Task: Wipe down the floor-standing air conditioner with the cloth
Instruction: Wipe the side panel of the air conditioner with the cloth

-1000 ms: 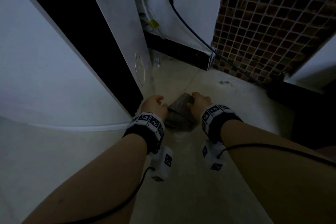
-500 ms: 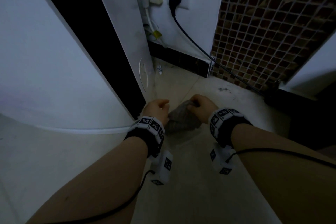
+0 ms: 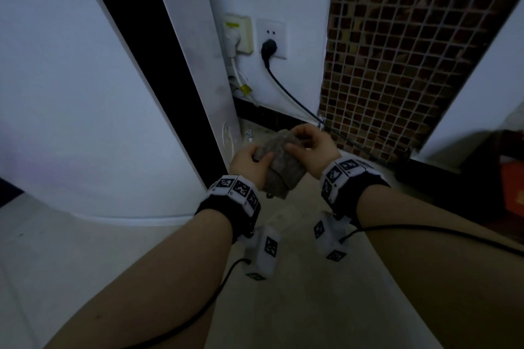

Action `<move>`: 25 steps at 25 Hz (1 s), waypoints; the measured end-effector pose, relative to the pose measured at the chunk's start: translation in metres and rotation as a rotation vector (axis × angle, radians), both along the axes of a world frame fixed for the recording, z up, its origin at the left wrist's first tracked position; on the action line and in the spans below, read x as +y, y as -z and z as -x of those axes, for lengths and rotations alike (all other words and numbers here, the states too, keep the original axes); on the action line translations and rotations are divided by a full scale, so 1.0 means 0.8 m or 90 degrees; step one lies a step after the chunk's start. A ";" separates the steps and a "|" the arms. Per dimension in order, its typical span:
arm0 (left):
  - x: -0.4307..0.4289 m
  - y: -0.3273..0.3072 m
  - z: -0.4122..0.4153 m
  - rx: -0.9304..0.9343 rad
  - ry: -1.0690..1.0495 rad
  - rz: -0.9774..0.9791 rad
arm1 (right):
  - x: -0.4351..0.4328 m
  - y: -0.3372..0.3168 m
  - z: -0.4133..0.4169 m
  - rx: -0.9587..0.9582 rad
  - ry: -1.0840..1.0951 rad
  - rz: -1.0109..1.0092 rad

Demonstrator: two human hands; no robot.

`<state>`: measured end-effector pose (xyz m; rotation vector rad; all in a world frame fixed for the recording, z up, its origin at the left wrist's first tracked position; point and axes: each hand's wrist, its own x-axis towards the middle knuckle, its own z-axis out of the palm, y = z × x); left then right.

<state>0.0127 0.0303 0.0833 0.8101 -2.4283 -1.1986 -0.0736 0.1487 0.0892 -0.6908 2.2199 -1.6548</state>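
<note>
Gripping the bunched cloth [image 3: 286,171] in the curled fingers of our left hand [image 3: 247,161] and right hand [image 3: 312,150] above the floor [image 3: 297,314], we had the air conditioner [image 3: 73,93] just left, nearer our left hand.

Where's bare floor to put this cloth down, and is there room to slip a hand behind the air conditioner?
Bare floor lies between your forearms, and left of them along the base of the air conditioner. The corner behind it is crowded: white cords hang at the sockets, and the black cable trails along the mosaic wall.
</note>
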 end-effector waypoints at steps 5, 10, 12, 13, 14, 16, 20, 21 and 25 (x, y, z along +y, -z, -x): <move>0.005 -0.045 0.006 0.057 -0.022 -0.054 | 0.003 -0.029 -0.002 -0.265 0.020 0.114; 0.008 -0.110 0.024 0.121 -0.008 -0.176 | 0.007 -0.093 0.015 -0.228 0.078 0.174; 0.003 -0.144 0.033 0.146 -0.007 -0.151 | 0.003 -0.133 0.021 -0.150 0.062 0.161; 0.000 -0.163 0.038 0.173 0.005 -0.133 | -0.001 -0.153 0.025 -0.116 0.052 0.163; -0.004 -0.183 0.043 0.197 0.015 -0.116 | -0.004 -0.172 0.028 -0.087 0.045 0.168; -0.010 -0.224 0.055 0.225 0.021 -0.101 | -0.007 -0.212 0.038 -0.019 0.037 0.163; -0.023 -0.332 0.074 0.223 0.039 -0.106 | -0.007 -0.320 0.059 0.061 0.035 0.130; -0.023 -0.364 0.077 0.216 0.039 -0.104 | -0.006 -0.352 0.063 0.062 0.031 0.123; -0.014 -0.504 0.086 0.189 0.025 -0.081 | 0.002 -0.489 0.074 0.067 0.025 0.110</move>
